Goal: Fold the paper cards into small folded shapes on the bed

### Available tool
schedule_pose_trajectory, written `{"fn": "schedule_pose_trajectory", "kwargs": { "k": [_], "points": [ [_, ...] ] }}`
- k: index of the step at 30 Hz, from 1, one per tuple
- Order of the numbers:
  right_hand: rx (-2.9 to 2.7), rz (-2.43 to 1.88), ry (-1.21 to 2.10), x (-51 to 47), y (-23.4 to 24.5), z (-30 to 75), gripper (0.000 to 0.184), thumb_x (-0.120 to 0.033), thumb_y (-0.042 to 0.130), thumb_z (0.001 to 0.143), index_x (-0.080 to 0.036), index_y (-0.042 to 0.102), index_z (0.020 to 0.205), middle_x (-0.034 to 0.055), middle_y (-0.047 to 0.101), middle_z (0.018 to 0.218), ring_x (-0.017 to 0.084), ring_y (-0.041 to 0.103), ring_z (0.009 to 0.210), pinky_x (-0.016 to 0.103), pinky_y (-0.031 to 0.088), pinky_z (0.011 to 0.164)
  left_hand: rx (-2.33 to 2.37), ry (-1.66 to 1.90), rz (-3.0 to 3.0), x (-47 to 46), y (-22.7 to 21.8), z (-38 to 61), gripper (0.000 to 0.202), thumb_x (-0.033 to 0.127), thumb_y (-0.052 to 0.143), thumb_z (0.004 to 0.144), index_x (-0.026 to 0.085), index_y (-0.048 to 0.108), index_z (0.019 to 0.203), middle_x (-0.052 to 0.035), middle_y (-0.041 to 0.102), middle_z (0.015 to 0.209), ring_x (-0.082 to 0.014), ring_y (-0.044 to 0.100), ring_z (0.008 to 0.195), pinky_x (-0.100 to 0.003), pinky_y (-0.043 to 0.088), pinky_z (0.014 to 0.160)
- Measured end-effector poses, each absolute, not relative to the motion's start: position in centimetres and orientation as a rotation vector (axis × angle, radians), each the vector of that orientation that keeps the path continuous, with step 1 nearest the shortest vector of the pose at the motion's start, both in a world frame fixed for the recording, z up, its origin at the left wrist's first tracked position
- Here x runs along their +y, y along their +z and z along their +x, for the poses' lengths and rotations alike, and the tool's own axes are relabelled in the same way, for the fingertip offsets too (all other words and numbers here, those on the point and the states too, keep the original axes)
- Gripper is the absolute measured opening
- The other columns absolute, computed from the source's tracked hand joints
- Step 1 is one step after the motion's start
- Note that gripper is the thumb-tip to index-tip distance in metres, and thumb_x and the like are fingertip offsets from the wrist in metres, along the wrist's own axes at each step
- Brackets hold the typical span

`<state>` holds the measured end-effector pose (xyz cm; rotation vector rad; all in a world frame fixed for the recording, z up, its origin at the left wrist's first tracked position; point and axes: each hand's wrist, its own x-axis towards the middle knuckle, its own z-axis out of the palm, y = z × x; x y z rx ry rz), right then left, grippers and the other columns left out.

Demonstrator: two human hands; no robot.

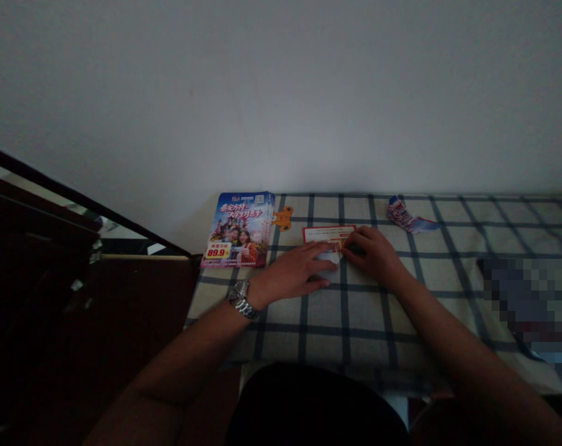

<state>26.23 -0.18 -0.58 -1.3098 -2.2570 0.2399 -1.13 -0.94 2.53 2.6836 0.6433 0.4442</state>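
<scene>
A flyer (326, 233) with a white face and red border lies on the checked cloth in front of me, a part of it folded over toward me. My left hand (299, 271), with a metal watch (241, 299) at the wrist, rests on it with fingers stretched out flat. At the flyer's right edge, the thumb and fingers of my right hand (373, 254) are closed on the paper. Both hands cover much of the lower part, so the exact fold is hidden.
To the left stands a neat stack of blue and pink printed flyers (238, 229). A brown bear figure (282, 218) is beside it. A crumpled piece of printed paper (408, 218) lies back right. A blurred-out item (526, 310) sits far right. The white wall (308, 99) borders the table's back.
</scene>
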Motion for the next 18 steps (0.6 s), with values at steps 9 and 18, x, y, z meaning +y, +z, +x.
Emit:
{"fn": "schedule_pose_trajectory", "kwargs": {
  "k": [9, 18],
  "points": [
    [-2.321, -1.312, 0.15, -0.99, 0.1, 25.67, 0.007, -0.03, 0.067, 0.093, -0.024, 0.07, 0.094, 0.0103, 0.067, 0.107, 0.029, 0.062, 0.098, 0.042, 0.051, 0.089, 0.683, 0.422, 2.696, -1.25, 2.65, -0.74, 0.033, 0.037, 0.068, 0.099, 0.023, 0.067, 0.129, -0.0127, 0.046, 0.16, -0.0296, 0.044, 0.149, -0.049, 0.041, 0.123],
    [-2.231, -1.4, 0.123, -0.35, -0.22, 26.0, 0.008, -0.029, 0.066, 0.094, -0.023, 0.068, 0.089, 0.0099, 0.068, 0.101, 0.028, 0.062, 0.094, 0.041, 0.05, 0.084, 0.678, 0.415, 2.712, -1.09, 2.62, -0.76, 0.033, 0.04, 0.068, 0.099, 0.024, 0.067, 0.128, -0.0118, 0.047, 0.159, -0.0298, 0.045, 0.148, -0.049, 0.042, 0.123]
  ]
}}
